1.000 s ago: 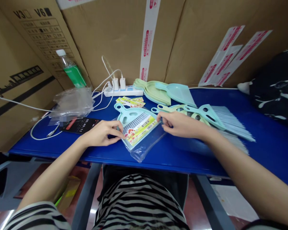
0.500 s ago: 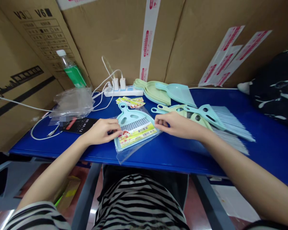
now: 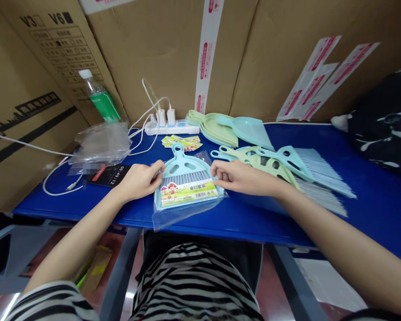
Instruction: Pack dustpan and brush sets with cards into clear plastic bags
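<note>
In front of me on the blue table lies a light blue dustpan and brush set (image 3: pixel 180 167) inside a clear plastic bag (image 3: pixel 173 216). A yellow-green printed label card (image 3: pixel 189 193) lies over the grey bristles within the bag. My left hand (image 3: pixel 143 179) pinches the bag's left edge beside the brush head. On the opposite side my right hand (image 3: pixel 232 177) is closed on the bag's right edge, fingertips near the card's corner. The set's handle points away from me, and the bag's loose flap faces the table's front edge.
Green and blue dustpans (image 3: pixel 250 129) are stacked at the back. Several brushes (image 3: pixel 294 167) lie to the right. More label cards (image 3: pixel 183 142), a power strip (image 3: pixel 173 128), clear bags (image 3: pixel 102 142), a phone (image 3: pixel 108 175) and a bottle (image 3: pixel 102 100) are behind and left. Cardboard (image 3: pixel 260 58) walls the back.
The bagged set has turned so its label faces me squarely, and it has shifted slightly left. My left hand moved a little up and left along the bag's edge.
</note>
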### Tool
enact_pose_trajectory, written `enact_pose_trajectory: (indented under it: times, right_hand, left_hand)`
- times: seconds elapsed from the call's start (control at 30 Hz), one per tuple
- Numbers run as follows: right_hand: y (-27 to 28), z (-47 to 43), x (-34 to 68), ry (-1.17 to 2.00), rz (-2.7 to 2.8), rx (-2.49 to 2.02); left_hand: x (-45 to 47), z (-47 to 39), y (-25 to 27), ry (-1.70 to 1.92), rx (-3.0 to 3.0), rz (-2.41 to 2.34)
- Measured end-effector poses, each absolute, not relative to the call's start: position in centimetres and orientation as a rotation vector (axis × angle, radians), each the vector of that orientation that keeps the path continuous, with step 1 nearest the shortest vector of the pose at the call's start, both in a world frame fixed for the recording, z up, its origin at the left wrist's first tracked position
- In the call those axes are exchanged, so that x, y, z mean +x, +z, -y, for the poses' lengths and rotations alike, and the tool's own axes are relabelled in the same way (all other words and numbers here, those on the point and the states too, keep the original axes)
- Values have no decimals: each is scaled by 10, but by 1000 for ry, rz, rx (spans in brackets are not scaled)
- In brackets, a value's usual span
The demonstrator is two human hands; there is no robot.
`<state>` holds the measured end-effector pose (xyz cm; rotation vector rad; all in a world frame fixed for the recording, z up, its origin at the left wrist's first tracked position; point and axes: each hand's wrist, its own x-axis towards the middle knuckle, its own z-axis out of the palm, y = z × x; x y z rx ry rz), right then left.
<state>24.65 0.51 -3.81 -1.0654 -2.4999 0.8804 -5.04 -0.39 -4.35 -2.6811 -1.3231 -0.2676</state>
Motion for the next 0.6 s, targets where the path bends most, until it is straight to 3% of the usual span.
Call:
enact_pose_trajectory:
  times: [0.23,0.6]
  right_hand:
    - [-35,-4,250,1120,2557,-1045]
    - [-35,-3,250,1023,2539,-1074]
  left_hand:
    - [-51,4,-44,-257,-2685,1335]
    - [-51,3,-48,-315,-2712,1284]
